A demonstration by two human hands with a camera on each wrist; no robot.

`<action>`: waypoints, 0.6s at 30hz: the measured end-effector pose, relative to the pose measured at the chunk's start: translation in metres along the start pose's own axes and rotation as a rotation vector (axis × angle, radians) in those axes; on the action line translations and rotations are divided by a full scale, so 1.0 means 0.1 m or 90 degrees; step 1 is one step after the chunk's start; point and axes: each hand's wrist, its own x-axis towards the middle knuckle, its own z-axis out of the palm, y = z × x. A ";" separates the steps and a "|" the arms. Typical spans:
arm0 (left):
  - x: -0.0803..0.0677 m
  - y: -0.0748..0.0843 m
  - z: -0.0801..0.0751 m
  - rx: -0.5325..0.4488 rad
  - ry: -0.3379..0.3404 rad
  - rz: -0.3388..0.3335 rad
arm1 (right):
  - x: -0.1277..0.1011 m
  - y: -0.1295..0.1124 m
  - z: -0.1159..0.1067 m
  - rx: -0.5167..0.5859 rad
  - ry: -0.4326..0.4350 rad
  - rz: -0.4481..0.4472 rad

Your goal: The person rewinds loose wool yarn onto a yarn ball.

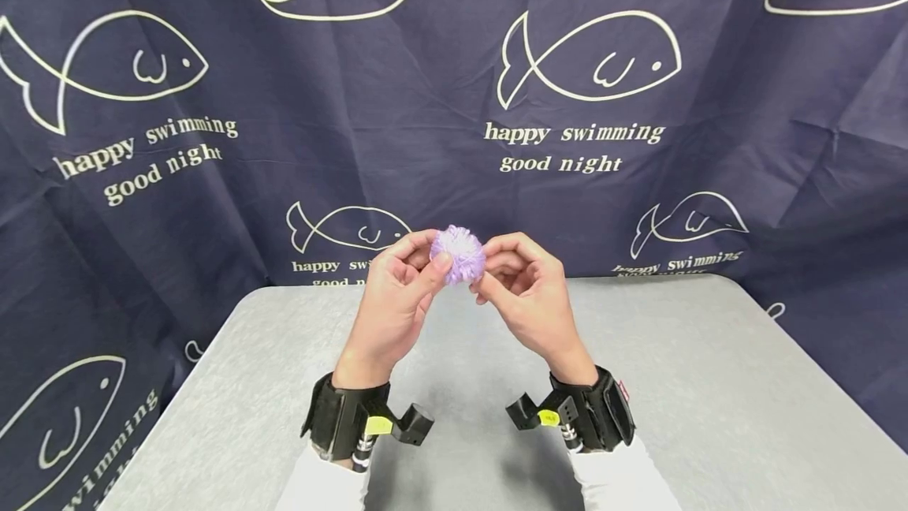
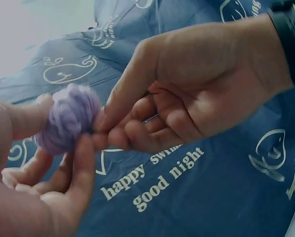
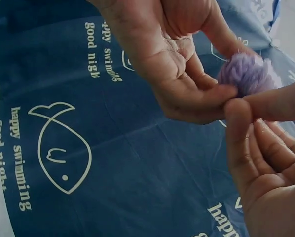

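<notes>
A small round purple yarn pom-pom point(image 1: 461, 253), with loopy strands on its surface, is held up above the table between both hands. My left hand point(image 1: 388, 302) grips it from the left, thumb on its front and fingers behind. From the other side, my right hand point(image 1: 537, 298) pinches at the pom-pom's edge with thumb and forefinger, its other fingers curled in. The left wrist view shows the pom-pom point(image 2: 71, 118) between the left thumb and fingers, the right fingertips meeting at its side. In the right wrist view, the right thumb and forefinger partly cover the pom-pom's point(image 3: 243, 71) lower edge.
A light grey table point(image 1: 468, 385) with rounded corners lies below the hands. Behind it hangs a dark blue cloth point(image 1: 440, 117) printed with white fish outlines and lettering. Each wrist wears a black strap with a camera mount, the left strap point(image 1: 340, 416) and the right strap point(image 1: 603, 408).
</notes>
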 end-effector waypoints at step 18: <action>0.17 -0.76 -0.39 0.187 0.127 -0.219 | 0.02 0.38 -0.36 -0.429 -0.174 0.232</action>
